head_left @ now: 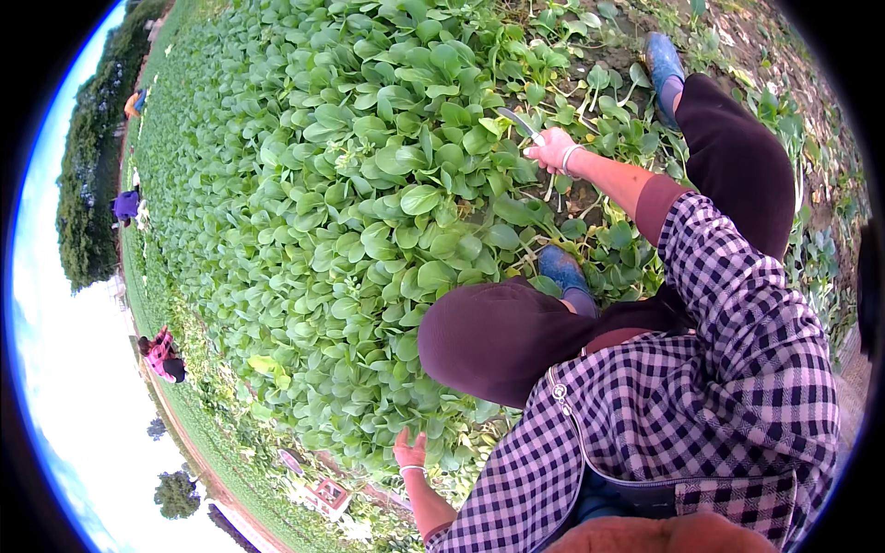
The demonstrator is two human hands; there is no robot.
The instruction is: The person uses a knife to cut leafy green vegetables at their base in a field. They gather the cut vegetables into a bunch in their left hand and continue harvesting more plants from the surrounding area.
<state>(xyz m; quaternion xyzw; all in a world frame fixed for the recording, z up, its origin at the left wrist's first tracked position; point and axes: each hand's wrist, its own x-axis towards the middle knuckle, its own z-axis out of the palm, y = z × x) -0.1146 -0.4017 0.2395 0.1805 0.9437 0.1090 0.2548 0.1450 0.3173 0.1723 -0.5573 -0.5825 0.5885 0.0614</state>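
Note:
My right hand (550, 150), with a pale band at its wrist, grips a small knife with a slightly curved blade (515, 121). The blade lies over leaves at the edge of a dense bed of leafy greens (332, 207). My left hand (411, 453) is lower in the picture, its visible fingers apart, touching or just above the leaves; no held object shows. Between the hands are my bent knee in dark cloth (484, 339) and a blue shoe (563, 268). Cut or loose plants with pale stems (594, 86) lie on the soil near my right hand.
Another blue shoe (664, 62) stands on leaf-strewn soil. A reddish crate (332, 492) rests beyond my left hand. Across the field are a person in a pink checked top (160, 356), one in purple (126, 206) and one in orange (133, 105). Trees (90, 193) line the far edge.

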